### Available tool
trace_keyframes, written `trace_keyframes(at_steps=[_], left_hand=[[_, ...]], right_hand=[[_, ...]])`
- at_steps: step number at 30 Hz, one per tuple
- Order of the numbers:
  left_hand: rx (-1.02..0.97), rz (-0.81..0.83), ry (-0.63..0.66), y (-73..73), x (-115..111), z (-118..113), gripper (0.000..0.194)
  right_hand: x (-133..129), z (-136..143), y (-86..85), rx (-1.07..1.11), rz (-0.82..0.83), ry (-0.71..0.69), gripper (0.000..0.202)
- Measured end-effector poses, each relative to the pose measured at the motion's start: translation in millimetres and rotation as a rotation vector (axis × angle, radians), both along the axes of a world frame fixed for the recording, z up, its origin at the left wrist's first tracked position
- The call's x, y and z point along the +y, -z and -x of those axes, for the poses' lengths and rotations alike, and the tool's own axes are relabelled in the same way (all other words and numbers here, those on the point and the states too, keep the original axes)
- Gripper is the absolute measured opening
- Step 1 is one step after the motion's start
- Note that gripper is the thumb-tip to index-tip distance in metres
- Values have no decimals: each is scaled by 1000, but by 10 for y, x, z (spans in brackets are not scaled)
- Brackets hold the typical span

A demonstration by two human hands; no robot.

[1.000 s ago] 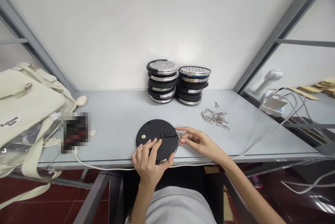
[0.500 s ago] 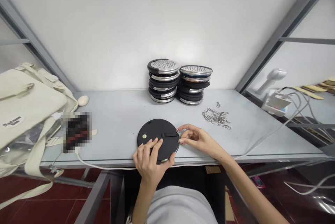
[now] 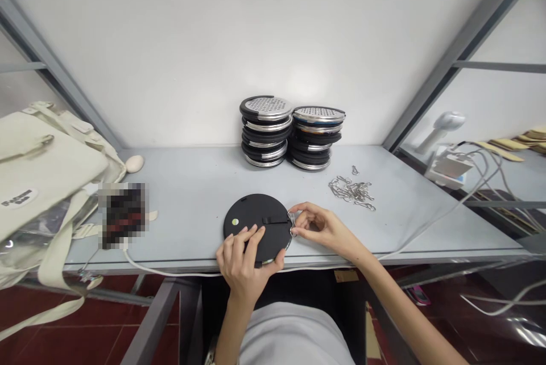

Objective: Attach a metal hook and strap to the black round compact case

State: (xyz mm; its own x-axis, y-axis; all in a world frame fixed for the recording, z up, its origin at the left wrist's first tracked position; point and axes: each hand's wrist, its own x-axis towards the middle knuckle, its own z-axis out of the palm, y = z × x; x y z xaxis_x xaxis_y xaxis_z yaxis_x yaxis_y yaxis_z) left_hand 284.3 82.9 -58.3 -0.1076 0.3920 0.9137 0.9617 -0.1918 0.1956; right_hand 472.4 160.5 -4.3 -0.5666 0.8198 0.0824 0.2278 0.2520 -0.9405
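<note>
A round black disc (image 3: 273, 206) with a small green-and-white sticker lies near the table's front edge. My left hand (image 3: 245, 257) grips its lower left side, fingers on top and thumb at the rim. At the disc's right edge, my right hand (image 3: 318, 225) pinches a small metal clip (image 3: 292, 223) between thumb and forefinger. Behind stand two stacks of round black and silver discs, the left stack (image 3: 267, 132) and the right stack (image 3: 316, 137), with perforated metal tops. A loose pile of metal clips (image 3: 352, 190) lies to the right.
A cream bag (image 3: 51, 166) leans at the left, beside a blurred-out item (image 3: 123, 215) and an egg-shaped object (image 3: 135, 164). A white cable (image 3: 170, 273) runs along the front edge. Adapter and cords (image 3: 452, 166) sit at the right.
</note>
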Motion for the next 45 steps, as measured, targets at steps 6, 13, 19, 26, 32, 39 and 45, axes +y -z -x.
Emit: trace_keyframes(at_steps=[6, 13, 19, 26, 32, 39, 45], left_hand=[[-4, 6, 6, -10, -10, -2, 40], [0, 1, 13, -19, -9, 2, 40], [7, 2, 15, -17, -11, 8, 39], [8, -4, 25, -13, -10, 12, 39], [13, -6, 31, -21, -9, 16, 39], [18, -8, 25, -12, -8, 23, 38], [16, -8, 30, -10, -7, 24, 37]], right_hand=[[-12, -10, -3, -7, -23, -5, 40], [-17, -12, -3, -21, -42, -3, 41], [-12, -20, 17, -17, -49, -13, 41], [-18, -26, 11, -17, -53, -10, 41], [-21, -21, 9, -11, -51, -14, 40], [-27, -30, -1, -13, -53, -8, 40], [-19, -24, 9, 0, -47, -17, 38]])
